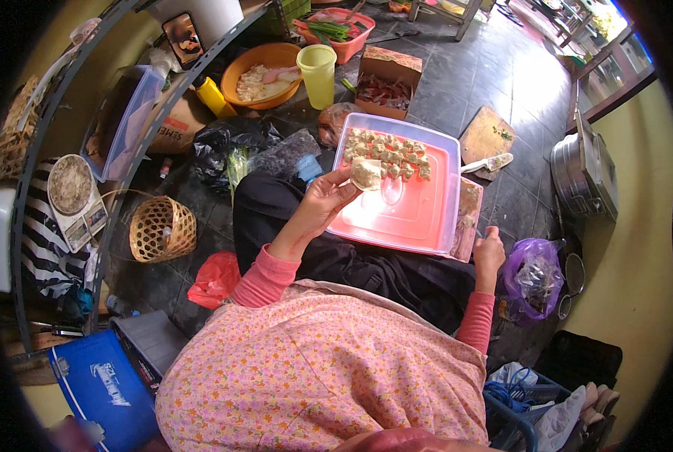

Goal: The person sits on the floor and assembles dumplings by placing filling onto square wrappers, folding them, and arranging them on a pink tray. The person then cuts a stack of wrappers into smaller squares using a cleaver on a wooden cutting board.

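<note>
My left hand (329, 199) holds up a thin dough wrapper (366, 174) with pale filling on it, between thumb and fingers. Below and behind it, a clear plastic container (456, 169) with a pink-red base (404, 217) rests on my lap. Rows of small folded dumplings (390, 151) lie at its far end. My right hand (489, 251) is closed at the right of the container, near the edge of a patterned box (467, 217); a thin utensil seems to be in its fingers, but most of it is hidden.
Beyond the container stand a cardboard box (390, 65), a yellow-green plastic tumbler (317, 76) and an orange basin (263, 53) of pale mixture. A knife (488, 163) lies on a wooden cutting board (478, 133) at the right. A woven bamboo basket (163, 229) and a metal shelf frame (144, 124) are at the left.
</note>
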{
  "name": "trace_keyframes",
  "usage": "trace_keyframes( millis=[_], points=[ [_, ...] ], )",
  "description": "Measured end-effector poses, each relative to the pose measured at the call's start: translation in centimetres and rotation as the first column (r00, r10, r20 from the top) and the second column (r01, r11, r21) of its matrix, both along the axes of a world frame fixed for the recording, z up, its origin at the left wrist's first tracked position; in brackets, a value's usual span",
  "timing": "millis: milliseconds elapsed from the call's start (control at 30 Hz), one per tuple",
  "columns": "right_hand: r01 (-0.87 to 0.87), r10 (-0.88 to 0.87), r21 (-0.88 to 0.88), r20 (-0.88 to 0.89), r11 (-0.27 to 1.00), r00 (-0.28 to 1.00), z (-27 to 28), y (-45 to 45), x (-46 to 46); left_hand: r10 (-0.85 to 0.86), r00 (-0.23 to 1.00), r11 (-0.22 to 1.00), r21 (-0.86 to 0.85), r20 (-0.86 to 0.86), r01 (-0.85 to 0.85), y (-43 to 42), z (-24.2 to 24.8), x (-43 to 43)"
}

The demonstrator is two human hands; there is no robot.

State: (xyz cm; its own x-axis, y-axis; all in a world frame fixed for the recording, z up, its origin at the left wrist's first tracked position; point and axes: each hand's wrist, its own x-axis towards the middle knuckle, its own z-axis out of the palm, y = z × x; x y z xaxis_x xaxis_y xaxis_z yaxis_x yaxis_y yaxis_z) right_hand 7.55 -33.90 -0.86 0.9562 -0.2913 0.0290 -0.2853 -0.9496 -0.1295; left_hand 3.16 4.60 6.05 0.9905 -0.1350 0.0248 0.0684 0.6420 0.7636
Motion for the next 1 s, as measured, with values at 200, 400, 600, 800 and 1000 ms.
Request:
trace_keyframes(
  millis=[200,400,600,800,1000],
  points=[
    [-0.096,0.040,-0.255,-0.217,0.962,0.975,-1.7,0.4,0.3,0.041,0.999,0.996,0.074,0.036,-0.044,0.0,1.1,-0.1],
    [-0.225,0.142,0.172,0.393,0.959,0.908,5.1,5.4,-0.2,0.040,0.998,0.997,0.059,0.058,-0.043,-0.1,2.0,-0.6],
    [-0.633,0.377,0.741,0.533,0.225,0.758,9.4,17.8,-2.7,0.025,0.998,0.998,0.056,0.064,-0.029,-0.6,1.7,-1.0],
    [-0.570,0.416,0.821,0.531,-0.037,0.738,10.1,21.6,-3.3,0.079,0.995,0.987,0.133,0.061,-0.087,0.5,2.1,-2.1],
    [-0.526,0.282,0.832,0.555,-0.180,0.782,9.5,22.2,-4.5,0.123,0.962,0.927,0.318,0.243,-0.198,0.7,3.5,-2.5]
  ],
)
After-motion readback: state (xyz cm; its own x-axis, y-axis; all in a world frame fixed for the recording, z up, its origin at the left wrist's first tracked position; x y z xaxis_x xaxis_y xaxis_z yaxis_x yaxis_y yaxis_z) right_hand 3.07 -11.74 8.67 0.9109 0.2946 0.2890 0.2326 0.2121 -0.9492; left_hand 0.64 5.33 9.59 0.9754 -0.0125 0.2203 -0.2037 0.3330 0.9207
